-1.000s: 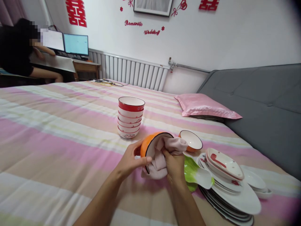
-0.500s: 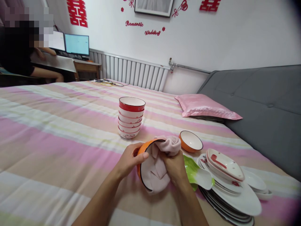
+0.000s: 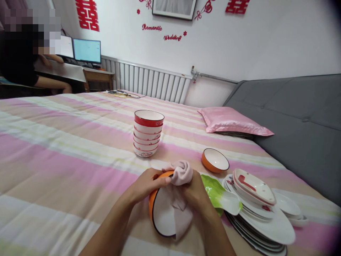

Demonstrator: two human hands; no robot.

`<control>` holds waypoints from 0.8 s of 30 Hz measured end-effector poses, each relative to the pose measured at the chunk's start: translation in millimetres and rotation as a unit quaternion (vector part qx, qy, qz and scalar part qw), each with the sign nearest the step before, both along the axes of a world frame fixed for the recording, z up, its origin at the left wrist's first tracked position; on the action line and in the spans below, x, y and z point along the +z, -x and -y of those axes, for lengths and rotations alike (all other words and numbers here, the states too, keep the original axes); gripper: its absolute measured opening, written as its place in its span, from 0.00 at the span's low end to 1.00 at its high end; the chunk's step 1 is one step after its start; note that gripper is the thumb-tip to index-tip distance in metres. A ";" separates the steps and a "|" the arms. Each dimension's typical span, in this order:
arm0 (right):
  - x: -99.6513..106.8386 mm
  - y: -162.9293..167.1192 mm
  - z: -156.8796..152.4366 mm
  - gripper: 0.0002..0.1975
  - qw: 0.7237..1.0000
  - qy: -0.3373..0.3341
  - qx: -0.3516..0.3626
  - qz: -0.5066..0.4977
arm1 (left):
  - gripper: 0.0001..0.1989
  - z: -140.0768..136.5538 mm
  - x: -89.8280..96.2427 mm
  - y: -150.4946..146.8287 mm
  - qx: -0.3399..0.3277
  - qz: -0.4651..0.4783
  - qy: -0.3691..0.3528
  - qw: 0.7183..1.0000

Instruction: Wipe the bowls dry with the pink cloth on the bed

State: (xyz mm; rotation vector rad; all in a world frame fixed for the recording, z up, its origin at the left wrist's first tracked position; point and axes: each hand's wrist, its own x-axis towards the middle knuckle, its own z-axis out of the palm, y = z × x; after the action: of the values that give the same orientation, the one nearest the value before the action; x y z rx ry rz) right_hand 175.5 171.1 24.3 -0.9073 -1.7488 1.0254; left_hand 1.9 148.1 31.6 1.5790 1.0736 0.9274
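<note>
My left hand grips the rim of an orange bowl with a white inside and dark edge, thumb over the rim. The bowl is tilted, its opening facing me and to the right. Bunched in my right hand is a pale pink cloth, pressed over the bowl's upper right rim, with a loose end hanging across the inside. The right fingertips are hidden by the cloth. Beyond my hands stands a stack of red-and-white bowls. A second orange bowl sits upright to the right.
Close to my right forearm lie a green leaf-shaped dish, stacked plates and dishes and small white dishes. A pink pillow rests by the grey headboard. Striped bedding spreads beneath. A person sits at a desk, far left.
Both hands, the orange bowl and the cloth have shifted slightly down and left. The cloth now bunches at the top rim, and more of the bowl's white inside shows.
</note>
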 end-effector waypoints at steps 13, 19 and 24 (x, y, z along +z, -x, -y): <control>-23.8 10.0 -15.0 0.09 0.934 0.168 -0.278 -0.150 | 0.40 -8.8 -14.5 0.7 0.102 0.171 0.021 0.980; -19.1 18.6 -14.3 0.15 0.850 0.252 -0.284 -0.364 | 0.49 -3.9 -8.5 -11.2 0.049 0.223 0.003 0.973; -17.3 20.8 -13.5 0.16 0.826 0.264 -0.286 -0.408 | 0.42 1.4 -6.7 -23.0 0.009 0.169 -0.064 0.983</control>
State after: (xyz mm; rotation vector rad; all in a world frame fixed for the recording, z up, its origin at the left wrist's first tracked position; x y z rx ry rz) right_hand 154.8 184.6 7.0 -1.0179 -0.4225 1.2358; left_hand 24.9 146.7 25.0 1.4481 0.8022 1.2462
